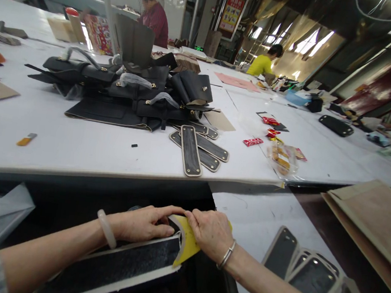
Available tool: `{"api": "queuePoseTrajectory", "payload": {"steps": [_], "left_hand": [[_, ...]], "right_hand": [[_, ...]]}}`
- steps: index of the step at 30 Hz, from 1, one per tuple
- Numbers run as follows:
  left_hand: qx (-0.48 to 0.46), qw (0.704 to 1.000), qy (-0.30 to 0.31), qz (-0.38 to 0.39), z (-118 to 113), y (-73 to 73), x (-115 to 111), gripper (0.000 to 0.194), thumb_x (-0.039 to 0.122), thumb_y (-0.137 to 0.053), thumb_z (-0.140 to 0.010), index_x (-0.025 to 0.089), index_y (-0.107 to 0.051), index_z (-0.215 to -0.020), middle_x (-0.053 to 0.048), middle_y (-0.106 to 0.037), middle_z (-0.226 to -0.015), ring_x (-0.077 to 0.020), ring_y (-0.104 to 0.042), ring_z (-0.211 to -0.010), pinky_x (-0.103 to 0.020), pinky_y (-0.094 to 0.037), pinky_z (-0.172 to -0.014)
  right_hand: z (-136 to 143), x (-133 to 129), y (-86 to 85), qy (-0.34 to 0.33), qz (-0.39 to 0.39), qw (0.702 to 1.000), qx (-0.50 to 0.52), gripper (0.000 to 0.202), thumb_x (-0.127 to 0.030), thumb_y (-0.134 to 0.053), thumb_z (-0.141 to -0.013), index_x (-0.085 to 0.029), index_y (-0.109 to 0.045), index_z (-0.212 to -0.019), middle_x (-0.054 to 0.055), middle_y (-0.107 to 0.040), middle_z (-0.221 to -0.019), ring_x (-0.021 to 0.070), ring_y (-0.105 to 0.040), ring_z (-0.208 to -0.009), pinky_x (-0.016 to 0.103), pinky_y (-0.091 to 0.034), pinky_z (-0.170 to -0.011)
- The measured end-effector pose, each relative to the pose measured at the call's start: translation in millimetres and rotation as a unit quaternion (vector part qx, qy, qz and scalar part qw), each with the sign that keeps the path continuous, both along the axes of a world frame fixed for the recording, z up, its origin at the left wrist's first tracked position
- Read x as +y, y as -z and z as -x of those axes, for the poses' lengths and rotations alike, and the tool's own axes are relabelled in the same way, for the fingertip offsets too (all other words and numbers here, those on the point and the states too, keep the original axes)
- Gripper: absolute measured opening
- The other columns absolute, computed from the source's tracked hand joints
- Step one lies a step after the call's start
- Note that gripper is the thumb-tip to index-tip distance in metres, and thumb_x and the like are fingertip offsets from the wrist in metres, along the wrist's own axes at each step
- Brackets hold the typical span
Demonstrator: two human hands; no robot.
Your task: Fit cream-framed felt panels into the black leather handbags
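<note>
You're at a white table (103, 148) in a workshop, both hands (175, 226) nearly together, fingers pinching a curved yellow sheet (189, 243) against a glossy black panel (126, 261).

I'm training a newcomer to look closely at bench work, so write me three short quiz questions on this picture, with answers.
1. True or false: a pale bangle circles the wrist of the left hand.
2. What colour is the curved piece that the right hand grips? A red; B yellow; C pink.
3. Fill the gap: the small brush lies on the ____ table.

Key: 1 true; 2 B; 3 white.
</note>
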State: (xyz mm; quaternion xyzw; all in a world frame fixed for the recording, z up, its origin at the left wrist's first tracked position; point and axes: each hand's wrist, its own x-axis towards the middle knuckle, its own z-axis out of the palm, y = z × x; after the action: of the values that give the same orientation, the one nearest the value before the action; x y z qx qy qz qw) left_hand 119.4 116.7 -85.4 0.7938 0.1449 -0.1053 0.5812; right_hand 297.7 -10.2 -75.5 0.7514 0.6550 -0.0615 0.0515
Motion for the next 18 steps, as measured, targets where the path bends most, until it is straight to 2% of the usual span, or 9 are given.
{"api": "queuePoseTrajectory", "payload": {"steps": [3,9,14,18], "left_hand": [[-0.015,1.000,0.002,0.012,0.7,0.2,-0.2,0.041,0.039,-0.050,-0.091,0.026,-0.053,-0.130,-0.001,-0.069,-0.104,-0.0196,-0.064,-0.093,-0.027,-0.047,-0.086],[-0.042,0.999,0.012,0.024,-1.3,-3.6,-0.6,0.041,0.033,-0.053,-0.091,0.026,-0.055,-0.131,0.000,-0.066,-0.119,-0.0199,-0.060,-0.107,-0.025,-0.043,-0.096],[-0.057,0.998,0.019,-0.009,-1.6,-7.5,-2.9,0.044,0.033,-0.050,-0.091,0.027,-0.052,-0.135,0.000,-0.066,-0.119,-0.0189,-0.062,-0.102,-0.025,-0.044,-0.093],[-0.072,0.997,0.012,-0.028,-0.4,-7.3,-6.2,0.040,0.032,-0.049,-0.091,0.025,-0.057,-0.130,0.000,-0.069,-0.111,-0.0187,-0.063,-0.093,-0.024,-0.046,-0.087]], "right_hand": [[3.3,2.0,-1.3,-0.012,0.011,1.000,-0.012,0.048,-0.040,-0.030,-0.103,-0.021,-0.063,-0.074,0.007,-0.069,-0.068,0.0269,-0.067,-0.063,0.032,-0.020,-0.051],[7.7,1.5,-4.1,-0.035,0.027,0.999,-0.027,0.048,-0.039,-0.029,-0.103,-0.020,-0.063,-0.075,0.008,-0.070,-0.069,0.0281,-0.067,-0.062,0.032,-0.032,-0.053],[11.0,-1.0,-4.1,-0.035,0.021,0.999,-0.036,0.043,-0.035,-0.031,-0.103,-0.020,-0.062,-0.077,0.007,-0.070,-0.069,0.0287,-0.067,-0.061,0.032,-0.038,-0.053],[12.7,-2.3,-3.5,-0.037,0.014,0.998,-0.037,0.042,-0.035,-0.031,-0.103,-0.020,-0.061,-0.077,0.006,-0.070,-0.068,0.0279,-0.067,-0.060,0.031,-0.039,-0.052]]}}
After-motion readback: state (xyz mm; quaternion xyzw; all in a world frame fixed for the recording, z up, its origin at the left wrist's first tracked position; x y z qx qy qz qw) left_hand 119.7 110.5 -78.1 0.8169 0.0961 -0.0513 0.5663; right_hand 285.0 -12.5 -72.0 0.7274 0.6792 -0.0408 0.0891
